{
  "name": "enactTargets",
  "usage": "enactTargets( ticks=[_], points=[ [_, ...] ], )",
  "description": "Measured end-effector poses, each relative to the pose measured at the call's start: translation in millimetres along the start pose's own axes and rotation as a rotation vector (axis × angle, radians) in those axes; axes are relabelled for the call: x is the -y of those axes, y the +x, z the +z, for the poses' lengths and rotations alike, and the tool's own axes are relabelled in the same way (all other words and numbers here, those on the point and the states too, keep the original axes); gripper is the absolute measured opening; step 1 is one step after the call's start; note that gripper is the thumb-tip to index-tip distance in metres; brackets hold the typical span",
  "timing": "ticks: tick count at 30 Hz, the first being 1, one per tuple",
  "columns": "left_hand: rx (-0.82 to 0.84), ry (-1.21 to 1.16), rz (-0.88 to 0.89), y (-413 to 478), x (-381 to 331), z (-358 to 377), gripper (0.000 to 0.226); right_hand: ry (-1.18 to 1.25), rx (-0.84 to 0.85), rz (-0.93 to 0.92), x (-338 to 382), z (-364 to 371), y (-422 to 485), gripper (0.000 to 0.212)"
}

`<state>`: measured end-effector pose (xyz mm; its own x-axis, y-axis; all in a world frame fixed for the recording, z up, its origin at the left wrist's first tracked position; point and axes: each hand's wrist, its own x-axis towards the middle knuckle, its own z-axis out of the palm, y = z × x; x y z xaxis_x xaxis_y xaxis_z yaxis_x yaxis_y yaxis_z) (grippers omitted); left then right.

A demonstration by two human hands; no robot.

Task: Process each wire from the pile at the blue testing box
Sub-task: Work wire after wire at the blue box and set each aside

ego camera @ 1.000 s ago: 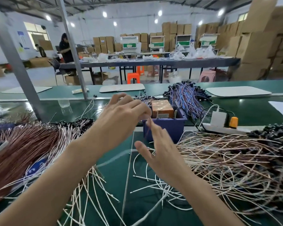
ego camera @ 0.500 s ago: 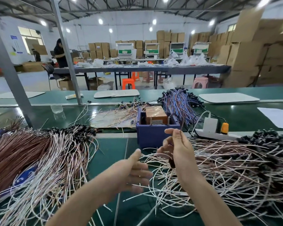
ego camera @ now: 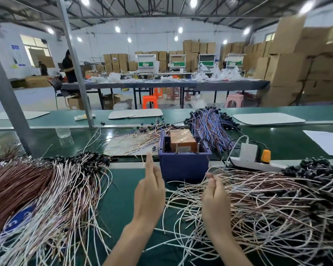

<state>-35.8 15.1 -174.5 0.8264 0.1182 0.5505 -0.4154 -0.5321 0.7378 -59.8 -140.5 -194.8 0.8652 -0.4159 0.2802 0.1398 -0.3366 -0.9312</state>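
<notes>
A lane of bare table point(ego camera: 121, 198) lies open, hemmed by wires on both sides and blocked ahead.
The green strip runs under and between the left fingers point(ego camera: 149, 166) and right fingers point(ego camera: 210, 179) toward the viewer. Just ahead of both stands the blue testing box point(ego camera: 184, 164). The left wire pile point(ego camera: 46, 189) covers the table left of the left fingers. The right fingers, pinching a wire point(ego camera: 207, 170), sit at the edge of the right wire pile point(ego camera: 267, 198). Beyond them to the right, a power strip point(ego camera: 254, 162) lies beside the box.
</notes>
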Motion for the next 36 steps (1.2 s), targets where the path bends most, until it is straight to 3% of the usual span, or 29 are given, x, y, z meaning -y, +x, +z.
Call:
enactTargets(
  ticks=[3,12,18,29,36],
  points=[
    [0.043,0.097,0.114,-14,11,6,0.028,-0.086,0.001,-0.023,-13,5,-7,0.040],
    [-0.022,0.009,0.075,-29,11,6,0.040,-0.032,-0.021,0.016,-21,4,-3,0.048],
    [0.005,0.072,0.085,-31,13,8,0.040,-0.015,-0.022,-0.025,-20,6,-3,0.024],
    [0.030,0.156,0.129,-31,15,15,0.042,-0.022,0.004,-0.028,-23,6,-4,0.041],
    [0.037,0.177,0.133,-32,15,15,0.042,-0.010,0.009,-0.031,-22,5,-5,0.041]
  ],
)
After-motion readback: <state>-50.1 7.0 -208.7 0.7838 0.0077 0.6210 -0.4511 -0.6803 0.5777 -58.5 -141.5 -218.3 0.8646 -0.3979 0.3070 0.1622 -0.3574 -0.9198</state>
